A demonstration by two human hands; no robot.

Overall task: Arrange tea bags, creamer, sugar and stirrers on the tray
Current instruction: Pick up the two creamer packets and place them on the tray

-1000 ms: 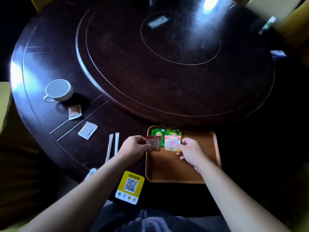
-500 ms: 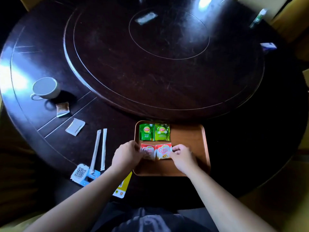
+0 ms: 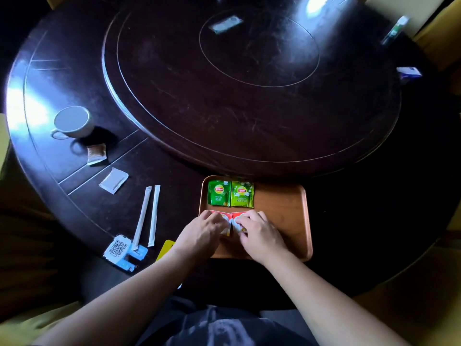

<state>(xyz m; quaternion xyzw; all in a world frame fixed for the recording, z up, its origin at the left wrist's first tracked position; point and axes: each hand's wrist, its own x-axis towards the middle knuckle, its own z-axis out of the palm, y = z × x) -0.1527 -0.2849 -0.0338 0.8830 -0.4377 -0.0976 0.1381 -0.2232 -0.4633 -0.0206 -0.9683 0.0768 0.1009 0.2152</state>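
Observation:
An orange-brown tray (image 3: 282, 221) lies on the dark round table in front of me. Two green Lipton tea bags (image 3: 230, 193) sit side by side at its far left corner. Just below them lie two red-and-white creamer packets (image 3: 230, 222), side by side and mostly covered by my fingers. My left hand (image 3: 199, 233) presses on the left packet and my right hand (image 3: 259, 234) on the right one. Two paper-wrapped stirrers (image 3: 147, 216) lie on the table left of the tray. A white sugar sachet (image 3: 113, 180) and a brown sachet (image 3: 96, 152) lie further left.
A white cup (image 3: 72, 121) stands at the far left near the brown sachet. A QR-code card on a blue stand (image 3: 123, 249) and a yellow card (image 3: 166, 248) sit at the near table edge. A raised turntable (image 3: 249, 83) fills the table's middle; small packets lie at the far right.
Both creamer packets went from held above the tray to lying flat below the tea bags. My fingers have slid further over them, covering most of each.

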